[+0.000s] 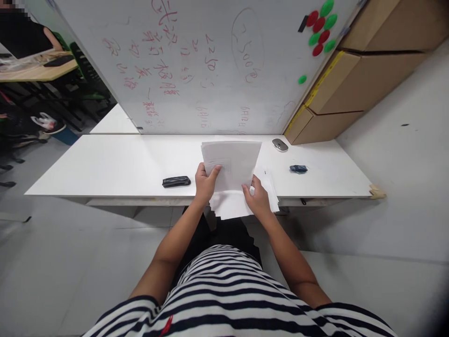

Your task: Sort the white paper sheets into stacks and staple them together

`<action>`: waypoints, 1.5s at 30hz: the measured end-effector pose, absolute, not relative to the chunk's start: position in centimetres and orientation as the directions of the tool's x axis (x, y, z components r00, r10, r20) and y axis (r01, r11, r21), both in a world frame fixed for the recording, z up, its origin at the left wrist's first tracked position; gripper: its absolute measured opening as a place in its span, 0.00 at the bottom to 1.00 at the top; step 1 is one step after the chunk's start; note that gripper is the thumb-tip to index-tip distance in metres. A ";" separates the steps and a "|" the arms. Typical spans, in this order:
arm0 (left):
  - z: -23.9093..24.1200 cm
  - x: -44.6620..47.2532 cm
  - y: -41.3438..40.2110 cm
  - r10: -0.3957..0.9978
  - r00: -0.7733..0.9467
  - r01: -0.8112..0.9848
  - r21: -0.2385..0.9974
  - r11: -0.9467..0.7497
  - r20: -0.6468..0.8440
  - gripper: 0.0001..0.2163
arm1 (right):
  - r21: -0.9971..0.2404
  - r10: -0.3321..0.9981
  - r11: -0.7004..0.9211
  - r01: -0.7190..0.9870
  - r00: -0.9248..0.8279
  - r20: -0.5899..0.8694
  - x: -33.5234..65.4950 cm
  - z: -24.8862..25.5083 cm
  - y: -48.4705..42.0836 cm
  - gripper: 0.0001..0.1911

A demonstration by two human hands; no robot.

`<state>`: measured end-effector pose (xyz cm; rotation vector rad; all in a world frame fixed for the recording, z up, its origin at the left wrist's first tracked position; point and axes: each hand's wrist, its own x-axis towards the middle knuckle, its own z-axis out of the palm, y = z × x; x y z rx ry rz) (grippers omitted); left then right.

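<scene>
My left hand [205,181] grips the lower left part of a few white paper sheets [233,161], thumb on top, holding them raised above the white table [115,166]. My right hand [257,199] pinches the lower right corner of the same sheets. Under both hands a loose stack of white paper [231,208] lies at the table's front edge and hangs over it. A black stapler [176,181] lies on the table just left of my left hand.
A grey computer mouse [279,145] and a small dark object [298,169] lie on the table's right part. A whiteboard [210,61] with red writing and magnets stands behind the table. Cardboard boxes [351,79] are stacked at the right. A person sits at a desk far left.
</scene>
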<state>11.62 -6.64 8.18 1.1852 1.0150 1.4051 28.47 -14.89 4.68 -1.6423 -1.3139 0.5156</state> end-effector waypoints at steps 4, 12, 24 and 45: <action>8.5 11.6 -6.5 0.993 -0.013 -0.289 0.950 -0.116 0.117 0.22 | -0.953 0.897 0.049 0.299 0.407 0.173 28.5 4.2 -15.2 0.21; 7.3 12.9 -6.8 0.999 0.040 -0.433 0.902 0.010 0.008 0.28 | -0.950 0.954 0.014 -0.313 0.289 -0.081 27.1 3.8 -15.6 0.22; 6.1 13.4 -9.8 0.997 -0.039 -0.320 0.946 0.056 -0.072 0.27 | -0.989 0.911 -0.057 -0.138 0.398 -0.108 28.1 4.8 -16.6 0.17; 0.9 -2.7 -0.4 0.982 0.101 0.876 0.454 -0.165 0.161 0.17 | -0.975 0.930 -0.191 -0.110 0.298 -0.216 28.8 4.1 -15.3 0.15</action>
